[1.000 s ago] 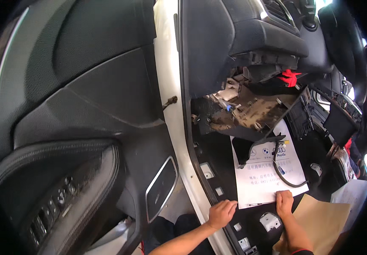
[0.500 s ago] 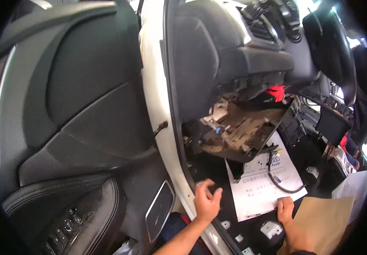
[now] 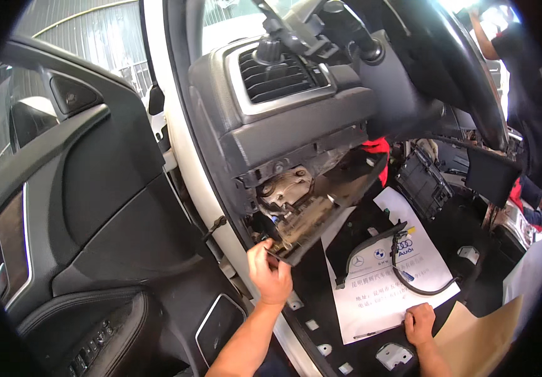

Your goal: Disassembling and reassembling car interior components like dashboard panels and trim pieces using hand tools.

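My left hand (image 3: pixel 268 274) grips the near left corner of a dusty lower dashboard panel (image 3: pixel 322 227), thumb and fingers closed on its edge. The panel hangs tilted below the dashboard (image 3: pixel 302 129), with a metal part (image 3: pixel 287 187) exposed behind it. My right hand (image 3: pixel 420 323) is curled into a fist, propped at the lower right edge of a white printed paper mat (image 3: pixel 381 308) on the car floor. On this mat lie a curved black trim strip (image 3: pixel 366 246) and a black cable (image 3: pixel 409 284). A thin dark stick-like piece (image 3: pixel 371 335) lies left of my right hand.
The opened door (image 3: pixel 108 213) stands left, beyond the white door frame (image 3: pixel 189 144). The steering wheel (image 3: pixel 466 56) overhangs at upper right. Red cloth (image 3: pixel 376 147) hangs behind the panel. Brown paper (image 3: pixel 478 333) and a metal bracket (image 3: pixel 394 356) lie near my right forearm. Another person (image 3: pixel 528 81) stands far right.
My left hand has moved up and left from the door sill, going from empty to holding the panel's corner. My right hand stays on the paper. The view has shifted, showing more dashboard.
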